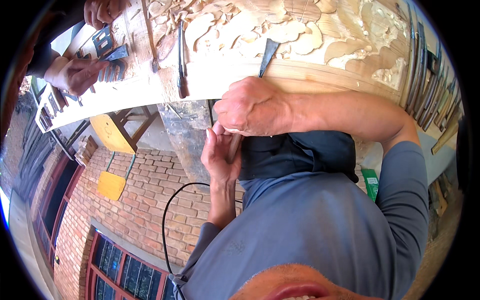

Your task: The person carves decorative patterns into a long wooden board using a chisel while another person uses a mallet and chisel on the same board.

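A carving chisel point(270, 52) with a dark, flared metal blade points away from me, over the near edge of a carved wooden panel point(320, 70). My right hand point(252, 107) is closed in a fist around it, hiding its middle. The wooden handle comes out below that fist and lies against the palm of my left hand point(221, 152), whose thumb and fingers curl about it close to the right hand. Raised scrolling shapes and cut-away hollows cover the panel beyond the blade.
Beside the panel lies a long, thin dark tool point(181, 60). Many carving tools point(425, 75) line the right side. At upper left, another person's hand point(75, 75) holds a flat blade. A yellow chair point(114, 134) stands on brick paving point(150, 200); a black cable point(165, 225) hangs beside me.
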{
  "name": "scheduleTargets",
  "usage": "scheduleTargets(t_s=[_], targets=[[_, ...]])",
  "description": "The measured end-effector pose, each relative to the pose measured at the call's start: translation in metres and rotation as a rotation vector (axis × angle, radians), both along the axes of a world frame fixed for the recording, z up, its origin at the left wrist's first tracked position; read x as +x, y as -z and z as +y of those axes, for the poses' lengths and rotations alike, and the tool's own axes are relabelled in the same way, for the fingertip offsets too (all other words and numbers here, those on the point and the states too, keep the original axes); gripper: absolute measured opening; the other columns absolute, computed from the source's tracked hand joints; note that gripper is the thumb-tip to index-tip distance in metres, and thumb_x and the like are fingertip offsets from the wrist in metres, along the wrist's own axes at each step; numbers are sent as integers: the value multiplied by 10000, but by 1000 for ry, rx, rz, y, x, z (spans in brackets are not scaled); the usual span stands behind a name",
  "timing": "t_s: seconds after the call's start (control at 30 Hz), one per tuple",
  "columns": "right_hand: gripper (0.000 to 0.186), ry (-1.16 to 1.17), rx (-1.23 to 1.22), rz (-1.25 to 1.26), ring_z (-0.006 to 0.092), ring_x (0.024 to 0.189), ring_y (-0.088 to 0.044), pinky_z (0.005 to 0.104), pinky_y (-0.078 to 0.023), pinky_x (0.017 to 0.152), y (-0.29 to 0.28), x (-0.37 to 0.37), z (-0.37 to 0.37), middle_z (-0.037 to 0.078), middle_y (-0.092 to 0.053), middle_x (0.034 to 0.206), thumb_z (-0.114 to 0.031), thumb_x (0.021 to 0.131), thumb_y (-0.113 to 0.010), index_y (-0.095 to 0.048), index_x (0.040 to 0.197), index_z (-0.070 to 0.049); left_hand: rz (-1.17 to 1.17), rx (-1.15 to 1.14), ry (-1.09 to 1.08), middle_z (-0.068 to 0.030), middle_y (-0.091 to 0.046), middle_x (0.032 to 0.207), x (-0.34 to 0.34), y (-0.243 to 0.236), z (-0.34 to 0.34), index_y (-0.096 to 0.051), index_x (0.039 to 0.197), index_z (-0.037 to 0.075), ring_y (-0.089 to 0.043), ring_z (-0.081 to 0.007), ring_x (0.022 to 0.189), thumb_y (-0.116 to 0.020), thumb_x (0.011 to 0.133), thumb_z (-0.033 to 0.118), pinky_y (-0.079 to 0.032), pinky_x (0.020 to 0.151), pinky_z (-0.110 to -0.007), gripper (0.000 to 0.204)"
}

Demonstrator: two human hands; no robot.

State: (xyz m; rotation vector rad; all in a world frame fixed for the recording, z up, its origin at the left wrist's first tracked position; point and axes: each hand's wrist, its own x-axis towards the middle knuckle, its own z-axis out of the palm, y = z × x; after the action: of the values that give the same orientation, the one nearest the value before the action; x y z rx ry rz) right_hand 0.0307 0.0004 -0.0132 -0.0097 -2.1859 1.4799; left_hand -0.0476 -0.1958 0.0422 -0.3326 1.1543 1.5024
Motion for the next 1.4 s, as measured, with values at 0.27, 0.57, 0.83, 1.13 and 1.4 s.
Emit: scheduleTargets(t_s=[0.27, 0.57, 0.83, 1.13, 1.4], targets=[[204, -5, 48, -59, 279, 672, -684, 401, -558, 603, 1, 1, 1, 44, -651, 745, -164, 767, -791, -620, 662, -128, 22, -83, 15, -139, -719, 1450, 1, -8, 17, -624, 1499, -12, -628, -299, 1405, -476, 1156, 571, -444, 1218, -483, 692], [205, 33, 84, -23, 253, 675, -689, 380, -543, 599, 0, 1, 9, 11, -653, 750, -198, 770, -806, -631, 674, -151, 26, -114, 43, -131, -711, 1465, -6, -4, 24, -630, 1493, 5, -625, -290, 1408, -491, 1152, 575, -447, 1212, -481, 678], [249, 44, 274, 82, 208, 630, -644, 358, -513, 576, -9, 15, 8, 1, -601, 715, -203, 821, -794, -600, 672, -154, 4, -65, 12, -127, -698, 1475, 13, -11, 2, -602, 1515, 10, -617, -282, 1414, -487, 1138, 618, -415, 1233, -483, 725], [294, 5, 317, 91, 190, 598, -610, 361, -477, 548, -9, 28, 3, 15, -541, 688, -214, 809, -763, -530, 644, -145, -31, -40, -47, -90, -718, 1313, 44, -16, 0, -625, 1387, 50, -641, -233, 1272, -489, 1131, 635, -418, 1138, -419, 654], [333, -22, 252, 58, 211, 601, -629, 378, -486, 538, -5, 26, 4, 8, -569, 693, -229, 808, -794, -528, 624, -150, -20, -49, -31, -108, -728, 1391, 44, -6, -4, -632, 1455, 30, -640, -258, 1341, -476, 1132, 640, -432, 1172, -452, 708]])
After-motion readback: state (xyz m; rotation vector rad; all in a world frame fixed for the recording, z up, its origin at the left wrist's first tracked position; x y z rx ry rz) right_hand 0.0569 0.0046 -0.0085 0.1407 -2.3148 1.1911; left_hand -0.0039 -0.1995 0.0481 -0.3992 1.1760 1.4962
